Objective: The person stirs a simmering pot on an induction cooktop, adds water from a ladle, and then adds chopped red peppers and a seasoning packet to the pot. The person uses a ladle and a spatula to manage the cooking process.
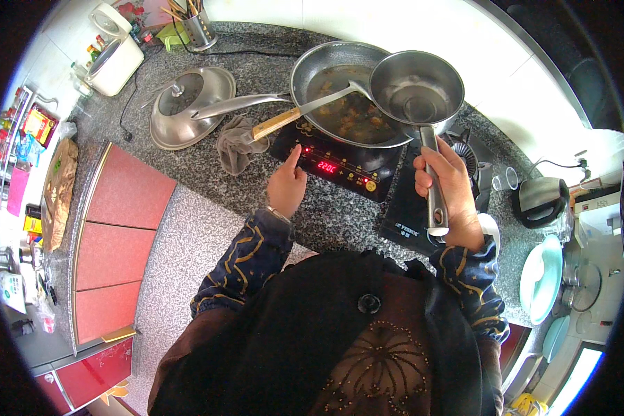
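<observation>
My right hand (450, 182) grips the handle of a small metal saucepan (416, 67), held over the right rim of a large wok (317, 57). Inside the wok is liquid with brownish bits of food. A metal spatula (278, 124) with a wooden grip leans across the wok's rim, its tip partly hidden by the saucepan. The index finger of my left hand (287, 184) points at the left end of the panel on a black induction cooker (338, 169), which has a lit red display. That hand holds nothing, and its other fingers are curled.
A domed steel lid (171, 125) and a grey cloth (236, 148) lie left of the wok. A gas hob (411, 208) adjoins the cooker. Further right are a glass (505, 179), an electric kettle (541, 200) and a turquoise basin (548, 275). A rice cooker (115, 65) stands far left.
</observation>
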`<control>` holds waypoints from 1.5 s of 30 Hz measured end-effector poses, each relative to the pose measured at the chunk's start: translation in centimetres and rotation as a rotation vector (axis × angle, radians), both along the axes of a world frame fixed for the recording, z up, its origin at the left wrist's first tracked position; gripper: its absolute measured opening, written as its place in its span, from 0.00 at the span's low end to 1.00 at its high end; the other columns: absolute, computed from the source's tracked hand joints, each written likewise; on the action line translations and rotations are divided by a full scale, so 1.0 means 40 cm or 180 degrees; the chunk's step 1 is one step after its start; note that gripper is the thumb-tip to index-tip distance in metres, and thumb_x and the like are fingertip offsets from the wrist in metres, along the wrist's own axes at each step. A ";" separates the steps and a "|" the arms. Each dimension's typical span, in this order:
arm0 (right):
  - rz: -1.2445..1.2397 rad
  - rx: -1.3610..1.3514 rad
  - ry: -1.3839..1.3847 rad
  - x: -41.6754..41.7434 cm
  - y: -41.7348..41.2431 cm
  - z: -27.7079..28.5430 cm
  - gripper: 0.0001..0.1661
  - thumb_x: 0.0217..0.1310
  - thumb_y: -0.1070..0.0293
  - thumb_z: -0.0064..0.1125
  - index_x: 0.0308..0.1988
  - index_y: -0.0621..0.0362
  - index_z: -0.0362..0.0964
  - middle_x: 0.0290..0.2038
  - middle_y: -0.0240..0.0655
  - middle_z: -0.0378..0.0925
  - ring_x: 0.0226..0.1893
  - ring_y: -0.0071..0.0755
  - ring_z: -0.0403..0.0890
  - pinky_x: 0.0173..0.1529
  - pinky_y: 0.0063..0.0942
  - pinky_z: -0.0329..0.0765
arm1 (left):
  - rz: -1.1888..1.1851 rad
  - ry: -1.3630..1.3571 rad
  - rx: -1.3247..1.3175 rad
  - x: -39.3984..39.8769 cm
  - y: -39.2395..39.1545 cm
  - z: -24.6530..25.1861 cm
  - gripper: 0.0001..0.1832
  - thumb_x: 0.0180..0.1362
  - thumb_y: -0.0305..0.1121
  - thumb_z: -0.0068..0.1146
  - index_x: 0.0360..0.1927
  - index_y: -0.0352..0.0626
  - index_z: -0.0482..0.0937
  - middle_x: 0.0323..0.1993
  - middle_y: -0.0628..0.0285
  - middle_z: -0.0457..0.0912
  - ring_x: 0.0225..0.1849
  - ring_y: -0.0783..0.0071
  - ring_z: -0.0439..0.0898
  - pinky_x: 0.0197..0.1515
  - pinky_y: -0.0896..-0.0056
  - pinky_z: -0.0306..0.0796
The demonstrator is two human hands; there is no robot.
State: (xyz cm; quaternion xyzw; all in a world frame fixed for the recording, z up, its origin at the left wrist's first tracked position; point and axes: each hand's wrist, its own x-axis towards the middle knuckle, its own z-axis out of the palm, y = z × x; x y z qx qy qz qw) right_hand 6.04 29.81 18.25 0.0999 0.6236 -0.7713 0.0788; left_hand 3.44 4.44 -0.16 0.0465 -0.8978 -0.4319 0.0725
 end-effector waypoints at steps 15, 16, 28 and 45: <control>-0.0015 0.0152 0.0066 0.001 -0.004 -0.004 0.11 0.62 0.68 0.49 0.44 0.59 0.65 0.25 0.31 0.67 0.16 0.19 0.68 0.18 0.20 0.67 | 0.0146 0.0288 0.0543 0.030 0.005 -0.031 0.26 0.56 0.26 0.51 0.61 0.51 0.70 0.21 0.58 0.74 0.21 0.70 0.72 0.27 0.68 0.68; -0.0020 0.0146 0.0058 0.002 -0.005 -0.003 0.11 0.62 0.68 0.49 0.44 0.59 0.65 0.25 0.31 0.67 0.16 0.19 0.68 0.18 0.20 0.67 | 0.0162 0.0435 0.0563 0.028 0.003 -0.041 0.26 0.57 0.26 0.50 0.61 0.51 0.69 0.19 0.61 0.71 0.20 0.75 0.68 0.26 0.70 0.67; -0.0046 0.0199 0.0066 -0.002 -0.002 -0.008 0.12 0.62 0.69 0.49 0.45 0.59 0.65 0.25 0.31 0.66 0.16 0.19 0.67 0.18 0.20 0.67 | 0.0429 0.0468 0.0644 0.037 -0.023 -0.066 0.24 0.55 0.26 0.52 0.58 0.48 0.73 0.21 0.57 0.75 0.20 0.71 0.70 0.28 0.68 0.69; -0.0167 0.0257 0.0094 0.000 -0.003 -0.007 0.12 0.62 0.69 0.48 0.45 0.59 0.64 0.24 0.31 0.66 0.15 0.20 0.68 0.17 0.20 0.67 | -0.0090 0.0496 0.0307 0.055 0.038 -0.046 0.21 0.54 0.25 0.52 0.53 0.51 0.77 0.29 0.53 0.80 0.24 0.59 0.76 0.28 0.64 0.70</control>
